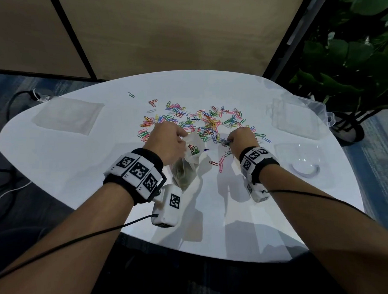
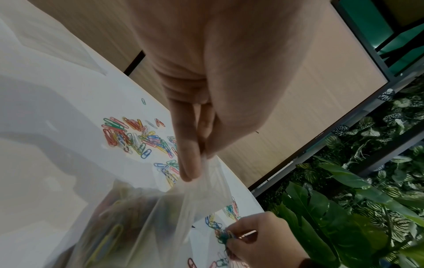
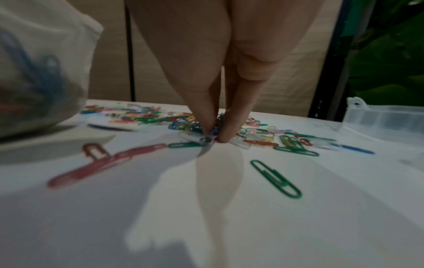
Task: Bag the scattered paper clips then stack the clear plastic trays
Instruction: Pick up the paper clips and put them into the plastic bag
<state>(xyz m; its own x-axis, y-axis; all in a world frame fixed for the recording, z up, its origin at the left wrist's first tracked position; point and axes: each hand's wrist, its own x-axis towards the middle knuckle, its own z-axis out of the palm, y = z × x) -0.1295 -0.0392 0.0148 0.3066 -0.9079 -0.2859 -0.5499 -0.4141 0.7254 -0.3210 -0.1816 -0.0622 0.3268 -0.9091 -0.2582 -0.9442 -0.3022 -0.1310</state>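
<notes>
At the white table (image 1: 77,152), my left hand (image 1: 168,143) pinches the rim of the bag (image 1: 189,162) between thumb and fingers — mouth up, clips already inside. My right hand (image 1: 241,138) pinches a cluster of clips (image 3: 213,134) at the pile's (image 1: 201,122) near edge. 2 clear trays (image 1: 298,117) sit far right, apart.

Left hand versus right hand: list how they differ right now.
The left hand is raised and pinches the rim of the clear bag, holding it open; the right hand is down at the table, pinching a small bunch of paper clips from the pile. Both grip with fingertips and wear marker wristbands.
</notes>
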